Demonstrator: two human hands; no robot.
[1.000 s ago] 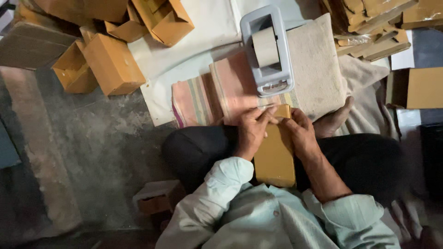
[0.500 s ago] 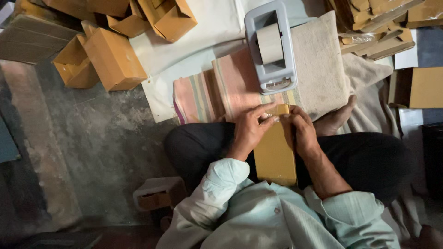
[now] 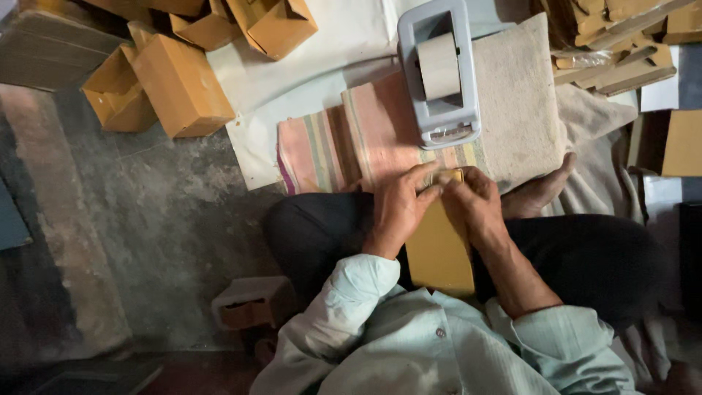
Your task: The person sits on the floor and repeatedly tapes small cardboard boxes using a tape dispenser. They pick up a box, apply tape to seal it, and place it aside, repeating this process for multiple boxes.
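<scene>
On our lap, across dark trousers, lies a flat yellow-brown cardboard box (image 3: 439, 245), its long side running away from us. Both of our hands meet at its far end. Our left hand (image 3: 398, 205) curls over the far left corner, fingers bent and pressing down on the top edge. Our right hand (image 3: 474, 203) does the same at the far right corner, fingers closed over the box edge, touching the left fingertips. What exactly lies under the fingertips is hidden, possibly a flap or a strip of tape.

Just beyond the hands stands a grey tape dispenser (image 3: 440, 73) with a roll of brown tape, resting on a striped pink cloth (image 3: 344, 143) and a beige mat (image 3: 519, 102). A bare foot (image 3: 537, 192) shows to the right of the hands. At far left on the grey stone floor (image 3: 168, 219) sit several folded cardboard boxes (image 3: 179, 84), some open. At far right lies a pile of flattened cartons (image 3: 614, 44). Near left, beside our knee, is a small open box (image 3: 248, 303).
</scene>
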